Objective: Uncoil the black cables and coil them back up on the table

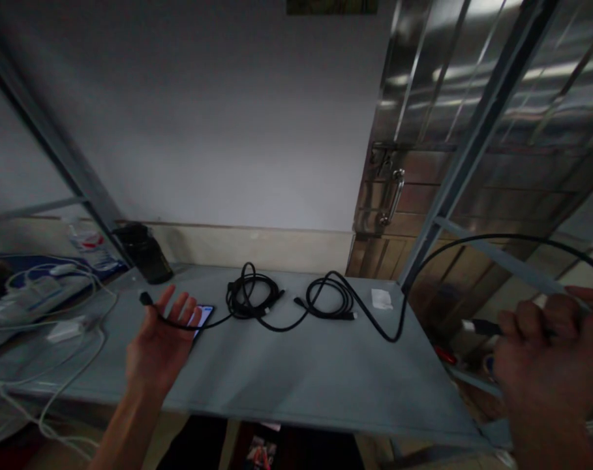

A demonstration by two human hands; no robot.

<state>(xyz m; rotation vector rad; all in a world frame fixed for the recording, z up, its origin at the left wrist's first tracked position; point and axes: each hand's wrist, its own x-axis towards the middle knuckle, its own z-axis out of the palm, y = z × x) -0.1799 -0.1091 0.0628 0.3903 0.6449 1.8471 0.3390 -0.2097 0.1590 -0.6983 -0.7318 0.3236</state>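
Observation:
My left hand (155, 347) is raised palm-up over the grey table (296, 385), fingers spread, with a thin black cable (271, 324) draped across the fingers and its plug (145, 299) sticking out to the left. My right hand (550, 365) is curled closed at the right edge around the other stretch of the black cable (496, 238), which arcs up and back down to the tabletop. Two coiled black cables (252, 297) (331, 299) lie at the table's middle. A lit phone (201, 318) lies just behind my left hand.
A dark bottle (147, 251) stands at the back left by a slanted metal post. White cords and a power strip (42, 294) crowd the left side. A small white paper (381, 299) lies at the right. A metal door (472, 130) rises behind on the right.

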